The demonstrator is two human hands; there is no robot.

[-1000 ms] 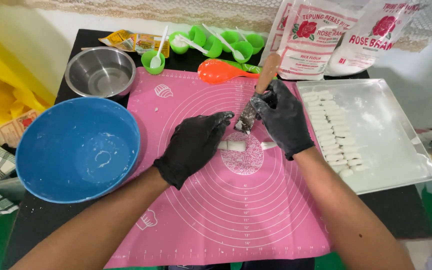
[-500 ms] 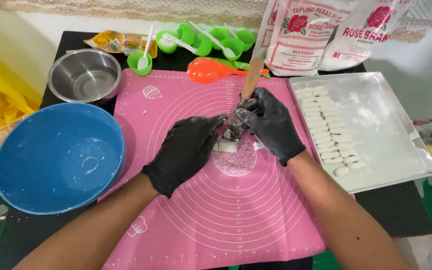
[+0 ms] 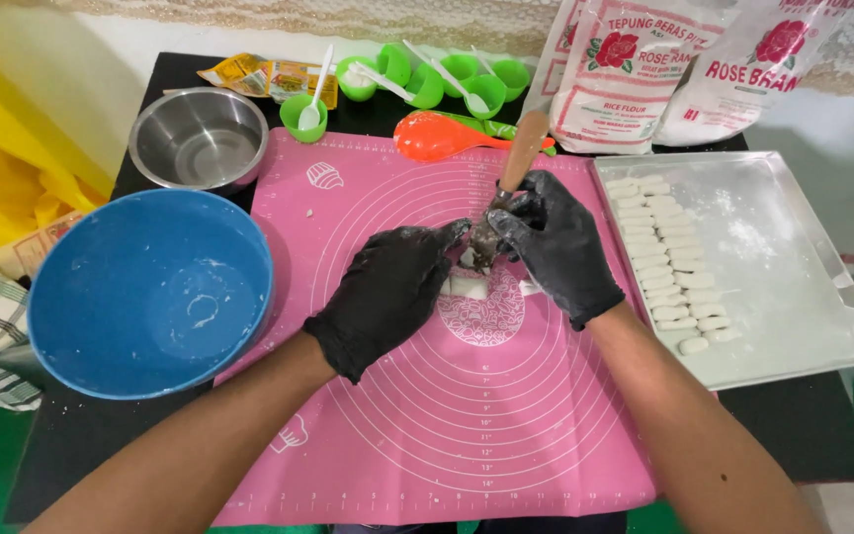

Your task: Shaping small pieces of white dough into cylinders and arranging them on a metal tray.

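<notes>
Gripping a wooden-handled knife (image 3: 508, 193), the gloved right hand (image 3: 557, 247) closes round the handle, blade pointing down at the dough (image 3: 469, 286) in the middle of the pink mat (image 3: 427, 415). The gloved left hand (image 3: 387, 292) rests just at the dough's nine o'clock, fingers curled, fingertips touching the blade and the dough; it grasps nothing that I can make out.

Those left fingertips sit right against the blade, so a slip could nick the glove. Sticky dough might also cling to the blade and drag the cut piece out of shape.

At three o'clock a floured tray (image 3: 803, 297) carries rows of small cut pieces (image 3: 674, 267). At nine o'clock sits a big blue bowl (image 3: 150, 297), with a steel bowl (image 3: 198, 138) at ten. At twelve lie an orange spoon (image 3: 437, 136), green cups (image 3: 447, 77) with white spoons and two flour bags (image 3: 644, 69). The orange spoon lies near the knife handle's tip; nothing stands between the dough and the tray.
</notes>
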